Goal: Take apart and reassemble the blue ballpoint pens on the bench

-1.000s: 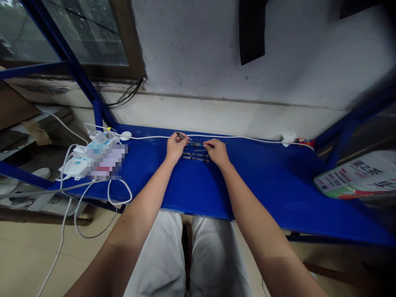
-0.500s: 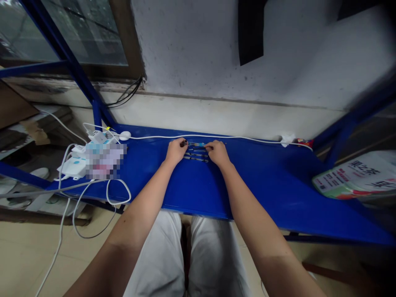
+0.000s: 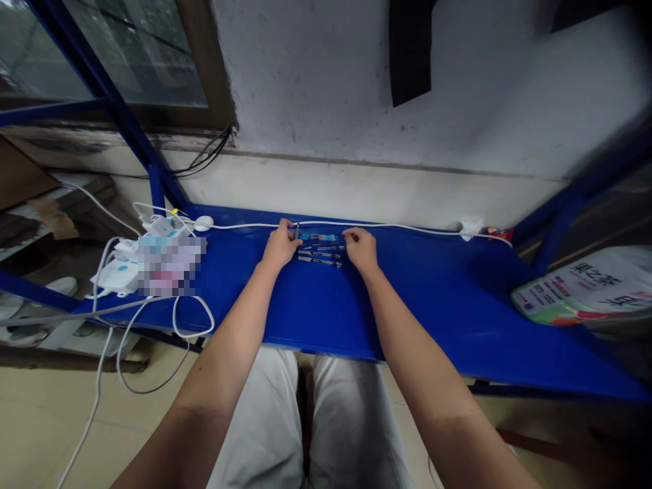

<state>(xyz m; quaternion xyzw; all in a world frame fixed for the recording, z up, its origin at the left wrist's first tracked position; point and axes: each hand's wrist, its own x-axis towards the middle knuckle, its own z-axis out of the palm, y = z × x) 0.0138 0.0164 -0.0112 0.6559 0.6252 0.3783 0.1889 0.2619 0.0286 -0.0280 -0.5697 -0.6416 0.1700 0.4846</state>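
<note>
Several thin pen-like tools (image 3: 320,248) lie in parallel rows on the blue shelf (image 3: 438,299), near its back edge. The top one has a light-blue section. My left hand (image 3: 278,247) rests at their left ends, fingers curled, pinching a small dark piece (image 3: 296,231) that sticks up by the thumb. My right hand (image 3: 360,248) sits just off their right ends with loosely curled fingers, and nothing shows in it. Both forearms reach forward over my lap.
A white cable (image 3: 387,227) runs along the shelf's back. White power strips and chargers (image 3: 122,272) with looping cords sit at the left end. A printed bag (image 3: 585,288) lies at the right. Blue frame posts (image 3: 153,183) and a wall stand behind.
The thin tool I held raised between both hands has come down into the top row. My right hand has let go and drawn slightly right, and my left hand has shifted slightly left.
</note>
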